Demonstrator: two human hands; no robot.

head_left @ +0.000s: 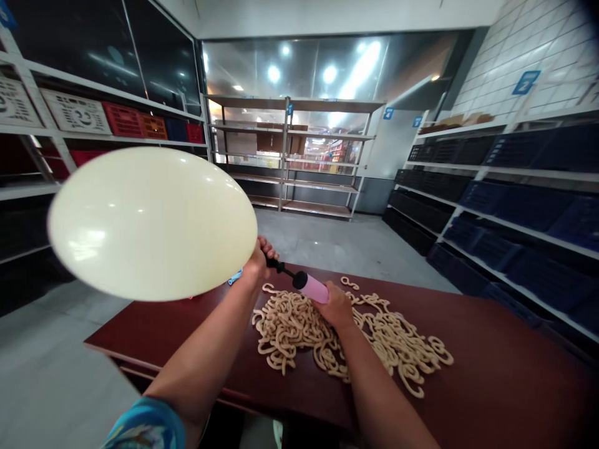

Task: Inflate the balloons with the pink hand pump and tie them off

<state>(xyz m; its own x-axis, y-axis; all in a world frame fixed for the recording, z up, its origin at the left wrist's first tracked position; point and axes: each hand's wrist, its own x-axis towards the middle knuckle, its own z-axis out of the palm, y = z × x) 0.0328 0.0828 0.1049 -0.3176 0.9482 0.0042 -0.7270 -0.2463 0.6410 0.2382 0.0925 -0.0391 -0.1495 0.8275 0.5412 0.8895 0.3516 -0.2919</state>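
A large pale-yellow balloon (154, 224), inflated, fills the left of the head view. My left hand (258, 260) is closed at the balloon's neck end, around the black end of a hand balloon pump (314, 288); the neck itself is hidden. A black rod shows between that end and the pump's pink barrel. My right hand (336, 307) is wrapped around the barrel's lower end. Beneath and beside my right hand, a heap of beige, curled, rope-like pieces (294, 324) lies on the dark red table (491, 349).
A small blue item (235, 277) lies on the table behind my left forearm. Metal shelves (318, 184) stand across the floor. Racks of dark blue crates (538, 206) line the right; white crates (77, 112) and red crates (122, 118) sit on left shelves.
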